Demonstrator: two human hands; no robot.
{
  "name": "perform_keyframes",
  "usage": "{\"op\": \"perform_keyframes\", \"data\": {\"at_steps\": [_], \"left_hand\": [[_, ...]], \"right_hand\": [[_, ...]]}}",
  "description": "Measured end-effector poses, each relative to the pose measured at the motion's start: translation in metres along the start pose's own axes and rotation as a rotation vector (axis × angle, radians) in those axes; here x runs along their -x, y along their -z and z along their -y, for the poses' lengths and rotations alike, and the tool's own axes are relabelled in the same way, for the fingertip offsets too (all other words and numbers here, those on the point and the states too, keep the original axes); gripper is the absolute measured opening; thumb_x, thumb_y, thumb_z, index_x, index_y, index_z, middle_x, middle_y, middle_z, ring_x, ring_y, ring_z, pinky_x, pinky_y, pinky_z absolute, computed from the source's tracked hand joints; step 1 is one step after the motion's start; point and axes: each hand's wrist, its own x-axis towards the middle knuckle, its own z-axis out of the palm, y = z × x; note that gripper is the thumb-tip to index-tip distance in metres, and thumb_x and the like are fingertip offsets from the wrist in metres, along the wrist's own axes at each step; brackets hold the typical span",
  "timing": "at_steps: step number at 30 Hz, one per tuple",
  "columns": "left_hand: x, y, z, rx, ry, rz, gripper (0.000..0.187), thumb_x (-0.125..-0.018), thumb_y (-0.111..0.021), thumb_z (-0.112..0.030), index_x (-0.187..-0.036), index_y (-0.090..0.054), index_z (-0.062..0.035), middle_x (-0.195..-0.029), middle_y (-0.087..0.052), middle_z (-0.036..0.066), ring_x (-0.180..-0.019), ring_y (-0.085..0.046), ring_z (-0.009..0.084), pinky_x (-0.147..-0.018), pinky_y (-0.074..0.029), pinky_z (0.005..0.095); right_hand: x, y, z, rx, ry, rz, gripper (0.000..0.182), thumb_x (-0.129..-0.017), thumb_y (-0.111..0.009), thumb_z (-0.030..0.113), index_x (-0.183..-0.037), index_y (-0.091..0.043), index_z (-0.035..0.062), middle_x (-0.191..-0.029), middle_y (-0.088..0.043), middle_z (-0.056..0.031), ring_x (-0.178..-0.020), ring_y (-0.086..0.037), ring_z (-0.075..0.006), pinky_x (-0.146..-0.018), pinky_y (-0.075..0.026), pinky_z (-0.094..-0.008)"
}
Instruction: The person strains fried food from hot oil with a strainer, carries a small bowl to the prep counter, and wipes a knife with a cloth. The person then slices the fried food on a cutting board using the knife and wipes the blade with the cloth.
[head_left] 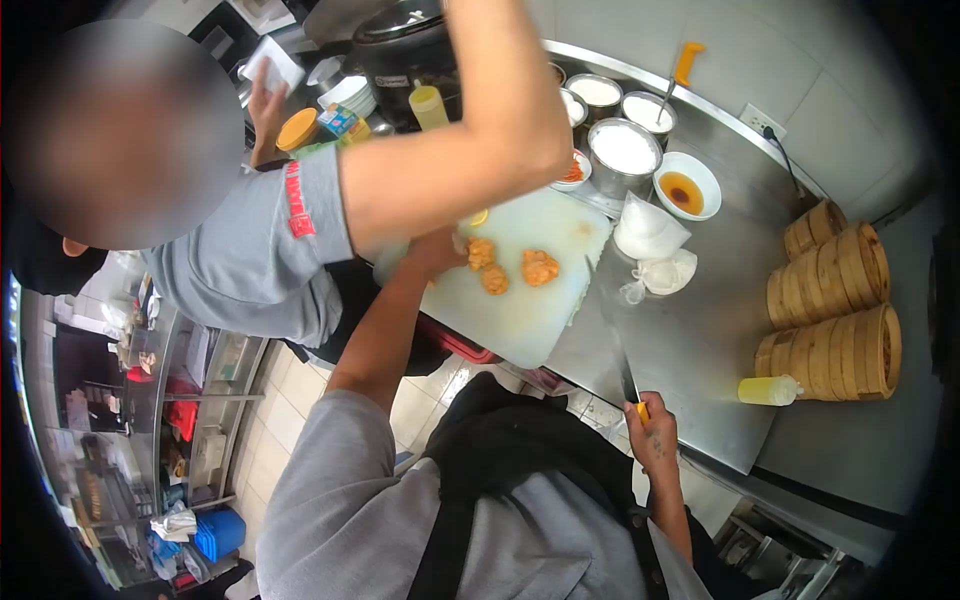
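Observation:
My right hand [655,437] is closed around the orange-yellow handle of a knife [627,372], whose long blade points away from me above the steel counter's edge. My left hand [437,253] is over the near left part of a white cutting board [540,325], just beside fried golden pieces [481,252]. A co-worker's bare arm [455,180] crosses just beyond it, and its fingers are too hidden and blurred to read. Another fried piece [540,267] lies apart, further right on the board. A bit of lemon [479,217] shows under the co-worker's arm.
Metal tubs of white contents [625,148], a bowl of brown sauce [684,188] and tied white bags [660,245] stand beyond the board. Stacked bamboo steamers [830,350] and a squeeze bottle [768,390] are at right. A co-worker [250,260] stands close on my left.

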Motion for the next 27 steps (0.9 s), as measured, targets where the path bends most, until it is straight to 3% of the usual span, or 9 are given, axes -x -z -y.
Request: {"op": "perform_keyframes", "data": {"at_steps": [1,3,5,7,11,18,20,25,27], "left_hand": [[0.001,0.001,0.003,0.167,0.030,-0.023,0.075,-0.064,-0.085,-0.037,-0.129,-0.058,-0.0115,-0.123,-0.056,0.012,-0.124,-0.050,0.0305,-0.104,-0.037,0.0544],[0.005,0.005,0.005,0.334,0.059,-0.040,0.072,-0.063,-0.084,-0.038,-0.125,-0.061,-0.0097,-0.119,-0.057,0.012,-0.121,-0.052,0.0308,-0.103,-0.040,0.0502],[0.011,0.009,0.006,0.230,0.036,-0.282,0.062,-0.063,-0.083,-0.035,-0.115,-0.065,-0.0078,-0.113,-0.060,0.012,-0.113,-0.057,0.0324,-0.100,-0.043,0.0456],[0.017,0.013,0.006,0.285,0.026,-0.335,0.059,-0.063,-0.082,-0.034,-0.114,-0.066,-0.0074,-0.111,-0.060,0.013,-0.110,-0.058,0.0327,-0.099,-0.044,0.0462],[0.036,0.016,0.007,0.516,0.001,-0.494,0.057,-0.063,-0.081,-0.027,-0.114,-0.066,-0.0068,-0.112,-0.060,0.014,-0.108,-0.059,0.0325,-0.096,-0.046,0.0477],[0.120,-0.008,-0.020,0.338,-0.220,-0.441,0.060,-0.063,-0.080,-0.028,-0.118,-0.065,-0.0065,-0.112,-0.059,0.015,-0.108,-0.057,0.0339,-0.092,-0.045,0.0464],[0.127,-0.030,-0.027,0.399,-0.163,-0.271,0.065,-0.064,-0.081,-0.024,-0.123,-0.062,-0.0052,-0.117,-0.058,0.019,-0.111,-0.057,0.0382,-0.095,-0.046,0.0475],[0.136,-0.044,-0.032,0.447,-0.128,-0.439,0.072,-0.071,-0.079,-0.020,-0.135,-0.051,-0.0004,-0.123,-0.051,0.019,-0.109,-0.057,0.0356,-0.096,-0.046,0.0457],[0.140,-0.054,-0.018,0.864,0.192,-0.602,0.068,-0.073,-0.076,-0.014,-0.134,-0.050,0.0014,-0.128,-0.049,0.021,-0.106,-0.059,0.0333,-0.088,-0.051,0.0417]], "right_hand": [[0.001,0.003,0.006,0.052,0.022,0.047,0.026,-0.091,-0.069,0.027,-0.103,-0.062,0.0049,-0.079,-0.068,-0.0217,-0.075,-0.068,-0.0394,-0.068,-0.053,-0.0425],[0.002,0.010,0.026,0.086,0.062,0.139,0.027,-0.091,-0.069,0.028,-0.104,-0.062,0.0060,-0.082,-0.068,-0.0224,-0.078,-0.068,-0.0402,-0.070,-0.053,-0.0439],[-0.001,0.007,0.040,0.122,0.098,0.230,0.027,-0.091,-0.069,0.029,-0.106,-0.062,0.0071,-0.084,-0.069,-0.0231,-0.082,-0.068,-0.0410,-0.072,-0.053,-0.0454],[-0.006,-0.003,0.049,0.180,0.174,0.382,0.029,-0.092,-0.068,0.033,-0.109,-0.062,0.0093,-0.088,-0.069,-0.0224,-0.086,-0.068,-0.0408,-0.076,-0.053,-0.0469],[-0.028,-0.033,0.074,0.243,0.289,0.450,0.030,-0.096,-0.060,0.033,-0.107,-0.059,0.0054,-0.085,-0.069,-0.0217,-0.083,-0.067,-0.0428,-0.075,-0.052,-0.0499],[-0.074,-0.067,0.103,0.321,0.301,0.400,0.031,-0.097,-0.054,0.030,-0.106,-0.056,0.0004,-0.083,-0.068,-0.0265,-0.081,-0.067,-0.0456,-0.076,-0.052,-0.0540],[-0.087,-0.076,0.103,0.336,0.319,0.390,0.032,-0.097,-0.054,0.030,-0.106,-0.056,-0.0004,-0.084,-0.068,-0.0268,-0.082,-0.067,-0.0456,-0.077,-0.053,-0.0538],[-0.104,-0.080,0.106,0.398,0.305,0.388,0.032,-0.097,-0.051,0.029,-0.104,-0.058,-0.0021,-0.085,-0.069,-0.0279,-0.083,-0.068,-0.0458,-0.078,-0.053,-0.0527],[-0.101,-0.075,0.106,0.369,0.304,0.398,0.032,-0.097,-0.052,0.029,-0.104,-0.058,-0.0017,-0.085,-0.069,-0.0277,-0.083,-0.068,-0.0456,-0.078,-0.053,-0.0526]]}}
